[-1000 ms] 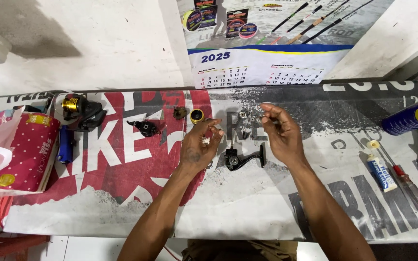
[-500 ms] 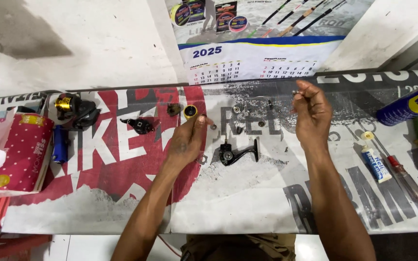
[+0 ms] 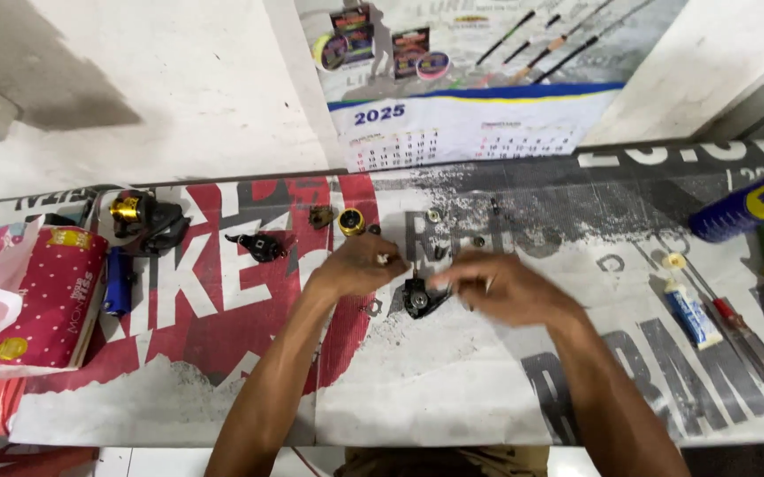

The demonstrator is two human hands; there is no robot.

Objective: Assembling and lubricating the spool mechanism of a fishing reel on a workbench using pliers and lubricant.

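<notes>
- Black reel body (image 3: 419,299) sits mid-bench on the printed banner (image 3: 453,397) that covers the work surface, right between the two hands and touching both of them.
- Left hand (image 3: 357,267) is curled loosely, fingers bent down at the reel body's upper left edge. Something small and pale shows at its fingertips, too tiny to say what it is.
- Right hand (image 3: 507,290) comes in from the right, knuckles up, fingers folded toward the reel body. It's motion-blurred, so I honestly can't tell how tight the grip is or if it's pinching anything.
- Just behind the hands there's a small gold and black spool part (image 3: 351,221), a brownish bit (image 3: 320,215) beside it, and a few loose washers and screws (image 3: 435,216) scattered around.
- Further left: another black reel piece (image 3: 261,246), then a gold-and-black reel (image 3: 142,218) near a blue bottle (image 3: 118,281).
- Far left edge has a red dotted tissue pack (image 3: 33,296).
- Right side: a small blue and white tube (image 3: 691,314), a red-handled screwdriver (image 3: 740,329), and a blue spray can (image 3: 748,205) near the wall.
- Calendar (image 3: 475,128) hangs on the wall straight ahead.
</notes>
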